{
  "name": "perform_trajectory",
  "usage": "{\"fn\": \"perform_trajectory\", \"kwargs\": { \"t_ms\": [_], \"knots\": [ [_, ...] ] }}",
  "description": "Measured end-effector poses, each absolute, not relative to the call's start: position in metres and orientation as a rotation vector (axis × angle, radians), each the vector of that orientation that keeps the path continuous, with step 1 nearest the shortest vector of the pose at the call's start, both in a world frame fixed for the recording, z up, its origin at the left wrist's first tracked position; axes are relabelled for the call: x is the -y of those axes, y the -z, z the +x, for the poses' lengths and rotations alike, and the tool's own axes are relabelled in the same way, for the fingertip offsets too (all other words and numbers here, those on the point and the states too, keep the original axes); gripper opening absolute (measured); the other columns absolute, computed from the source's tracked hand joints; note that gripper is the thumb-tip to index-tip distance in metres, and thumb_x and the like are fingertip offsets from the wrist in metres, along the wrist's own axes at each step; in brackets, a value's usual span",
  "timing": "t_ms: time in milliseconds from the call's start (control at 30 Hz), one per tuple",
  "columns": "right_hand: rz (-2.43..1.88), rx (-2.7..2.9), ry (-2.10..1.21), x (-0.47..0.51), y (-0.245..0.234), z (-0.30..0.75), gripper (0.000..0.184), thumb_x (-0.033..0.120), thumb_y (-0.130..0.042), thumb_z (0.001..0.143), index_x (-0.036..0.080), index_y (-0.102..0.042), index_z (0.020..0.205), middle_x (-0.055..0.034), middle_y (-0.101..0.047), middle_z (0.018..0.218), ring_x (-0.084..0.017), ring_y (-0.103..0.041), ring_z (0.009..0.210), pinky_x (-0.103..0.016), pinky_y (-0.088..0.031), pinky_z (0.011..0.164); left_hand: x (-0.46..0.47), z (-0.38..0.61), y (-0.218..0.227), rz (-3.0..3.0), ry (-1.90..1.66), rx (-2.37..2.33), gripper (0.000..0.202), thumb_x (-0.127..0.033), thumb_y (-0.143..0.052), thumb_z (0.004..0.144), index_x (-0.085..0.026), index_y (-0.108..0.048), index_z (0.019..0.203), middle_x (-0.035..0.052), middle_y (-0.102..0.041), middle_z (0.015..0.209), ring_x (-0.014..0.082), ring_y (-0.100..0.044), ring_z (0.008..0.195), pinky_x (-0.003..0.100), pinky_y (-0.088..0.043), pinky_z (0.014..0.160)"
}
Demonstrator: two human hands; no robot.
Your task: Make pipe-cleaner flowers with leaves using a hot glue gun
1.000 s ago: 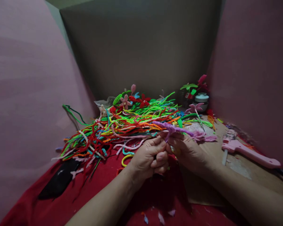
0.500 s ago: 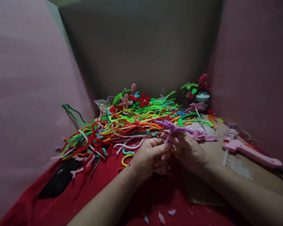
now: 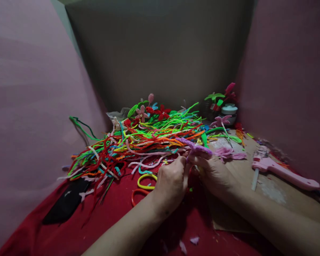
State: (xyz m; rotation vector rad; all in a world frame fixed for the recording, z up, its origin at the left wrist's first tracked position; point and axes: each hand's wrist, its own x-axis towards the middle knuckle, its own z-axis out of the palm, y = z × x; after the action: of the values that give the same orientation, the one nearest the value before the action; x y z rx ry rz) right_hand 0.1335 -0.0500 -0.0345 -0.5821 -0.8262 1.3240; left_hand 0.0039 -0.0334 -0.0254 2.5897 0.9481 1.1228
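Both hands meet in front of the pile of pipe cleaners point(image 3: 149, 137). A purple pipe-cleaner flower point(image 3: 194, 148) with several petals pokes up between them. My right hand point(image 3: 216, 174) pinches it from the right, thumb and fingers at its base. My left hand point(image 3: 172, 183) is closed with its back toward me, fingers at the underside of the same flower; its fingertips are partly hidden. Just left of the left wrist lie scissors with a yellow handle loop point(image 3: 147, 180) and an orange handle loop point(image 3: 138, 196).
A pink glue gun point(image 3: 282, 170) rests on cardboard point(image 3: 237, 213) at the right, near pink pipe-cleaner petals point(image 3: 226, 153). Behind stands a jar with a pale lid point(image 3: 229, 109). A black flat object point(image 3: 65, 202) lies left on the red cloth point(image 3: 109, 227). Pink walls flank both sides.
My left hand has turned over, its back now facing me, and shifted slightly. The purple flower has tipped and dropped a little. More of the scissors' handles shows.
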Motion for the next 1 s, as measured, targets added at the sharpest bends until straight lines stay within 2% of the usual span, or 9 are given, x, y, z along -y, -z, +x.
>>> {"fn": "perform_trajectory", "kwargs": {
  "t_ms": [133,300,500,600,800,1000],
  "knots": [
    [-0.607,0.888,-1.255,0.052,0.033,0.133,0.015,0.018,-0.07,0.072,0.024,-0.07,0.086,0.0004,-0.069,0.08,-0.017,-0.06,0.079,-0.03,-0.045,0.074,0.034,0.003,0.023,2.53,-1.173,-0.887,0.017,-0.013,-0.039,0.087,-0.017,-0.052,0.076,-0.0006,-0.052,0.061,0.0098,-0.045,0.053,0.023,-0.032,0.054],
    [-0.633,0.948,-1.255,0.054,0.029,0.135,0.015,0.02,-0.072,0.07,0.025,-0.071,0.084,0.0008,-0.069,0.084,-0.016,-0.06,0.082,-0.03,-0.045,0.077,0.036,0.005,0.007,1.945,-1.057,-0.887,0.023,-0.021,-0.045,0.085,-0.018,-0.048,0.063,-0.005,-0.043,0.05,0.0062,-0.037,0.044,0.019,-0.03,0.045],
    [-0.692,0.955,-1.294,0.054,0.03,0.138,0.018,0.024,-0.069,0.074,0.025,-0.07,0.092,0.0001,-0.068,0.08,-0.013,-0.057,0.067,-0.029,-0.046,0.066,0.035,0.006,-0.003,1.441,-0.863,-0.777,0.029,-0.031,-0.054,0.08,-0.016,-0.046,0.058,-0.0079,-0.038,0.042,0.0018,-0.027,0.033,0.016,-0.02,0.035],
    [-0.684,0.953,-1.32,0.053,0.029,0.138,0.017,0.025,-0.068,0.075,0.024,-0.07,0.091,0.0004,-0.067,0.076,-0.012,-0.055,0.062,-0.027,-0.044,0.061,0.035,0.005,-0.004,1.288,-0.81,-0.702,0.029,-0.033,-0.06,0.077,-0.015,-0.045,0.058,-0.0085,-0.037,0.04,0.0011,-0.027,0.031,0.015,-0.019,0.033],
    [-0.606,0.976,-1.409,0.053,0.023,0.138,0.017,0.028,-0.065,0.076,0.023,-0.069,0.092,0.0006,-0.066,0.076,-0.013,-0.058,0.067,-0.027,-0.045,0.068,0.032,0.002,0.0,1.052,-0.691,-0.452,0.023,-0.035,-0.06,0.079,-0.014,-0.054,0.07,-0.0085,-0.041,0.042,0.0006,-0.022,0.027,0.013,-0.021,0.029],
    [-0.512,0.941,-1.465,0.054,0.022,0.137,0.013,0.028,-0.071,0.07,0.022,-0.069,0.082,0.0043,-0.057,0.059,-0.008,-0.048,0.055,-0.021,-0.04,0.055,0.028,-0.003,0.005,0.843,-0.538,-0.235,0.017,-0.029,-0.056,0.083,-0.013,-0.058,0.076,-0.0094,-0.04,0.044,-0.0004,-0.015,0.027,0.011,-0.025,0.028]
  ]
}}
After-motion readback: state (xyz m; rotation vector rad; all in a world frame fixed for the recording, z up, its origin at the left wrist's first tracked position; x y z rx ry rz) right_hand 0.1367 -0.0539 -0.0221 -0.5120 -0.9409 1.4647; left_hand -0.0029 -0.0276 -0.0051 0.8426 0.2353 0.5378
